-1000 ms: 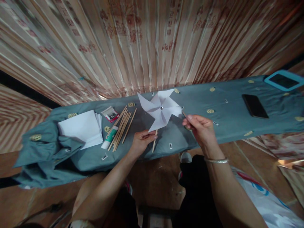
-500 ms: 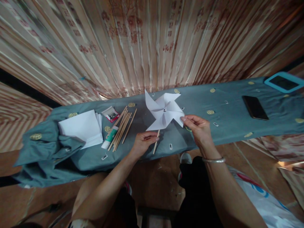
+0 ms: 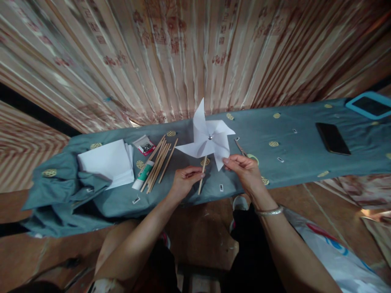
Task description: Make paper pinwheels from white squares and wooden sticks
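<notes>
A white paper pinwheel [image 3: 210, 128] with a silver pin at its centre sits at the top of a thin wooden stick [image 3: 202, 181]. My left hand [image 3: 187, 181] pinches that stick below the paper blades. With thumb and fingertips, my right hand [image 3: 244, 169] grips the tip of the lower right blade. Just beyond the right hand lies a pair of scissors [image 3: 241, 147], its handle partly covered by the fingers. Left of the pinwheel, several loose wooden sticks [image 3: 159, 165] lie beside a green and white glue stick [image 3: 143, 176].
A small red-and-white box of pins [image 3: 144, 145] and a stack of white paper [image 3: 105, 162] lie on the left of the cloth-covered table [image 3: 293, 162]. Towards the right are a black phone [image 3: 332, 138] and a blue-framed tablet [image 3: 371, 105]. A curtain [image 3: 189, 61] hangs behind; a plastic bag [image 3: 326, 248] is at lower right.
The pinwheel has turned clockwise as my right hand moved left and slightly down with a blade tip. The scissors now show more. My left hand stays on the stick.
</notes>
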Demonstrator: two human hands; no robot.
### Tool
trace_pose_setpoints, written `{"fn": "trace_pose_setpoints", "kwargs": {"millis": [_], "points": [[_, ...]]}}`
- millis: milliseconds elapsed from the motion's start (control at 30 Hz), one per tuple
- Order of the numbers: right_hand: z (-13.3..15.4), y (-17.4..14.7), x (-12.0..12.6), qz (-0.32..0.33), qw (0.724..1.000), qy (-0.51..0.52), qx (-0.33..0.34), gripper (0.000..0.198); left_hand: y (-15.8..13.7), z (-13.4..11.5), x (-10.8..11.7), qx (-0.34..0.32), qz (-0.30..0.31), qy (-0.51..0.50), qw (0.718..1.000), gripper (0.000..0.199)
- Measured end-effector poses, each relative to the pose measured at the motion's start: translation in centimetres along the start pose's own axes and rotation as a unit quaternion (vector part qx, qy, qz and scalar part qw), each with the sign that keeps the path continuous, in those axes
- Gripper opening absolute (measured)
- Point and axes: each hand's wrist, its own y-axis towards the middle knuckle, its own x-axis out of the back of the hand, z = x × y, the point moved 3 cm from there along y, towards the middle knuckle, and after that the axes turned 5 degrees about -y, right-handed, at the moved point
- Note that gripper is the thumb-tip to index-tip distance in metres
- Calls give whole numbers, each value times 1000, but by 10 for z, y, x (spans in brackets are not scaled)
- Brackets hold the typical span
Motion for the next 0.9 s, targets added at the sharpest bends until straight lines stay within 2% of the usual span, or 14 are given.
{"fn": "trace_pose_setpoints", "kwargs": {"millis": [433,633,900], "points": [[-1,-8,-23,89,996,-9,-10,37,-3,-5,-6,24,-12,-43,999,21],[-3,-9,-34,90,995,31,-20,36,-4,-7,-11,21,13,-48,999,25],[-4,-9,-47,107,993,42,-20,37,-3,-3,-11,19,13,-69,997,31]]}}
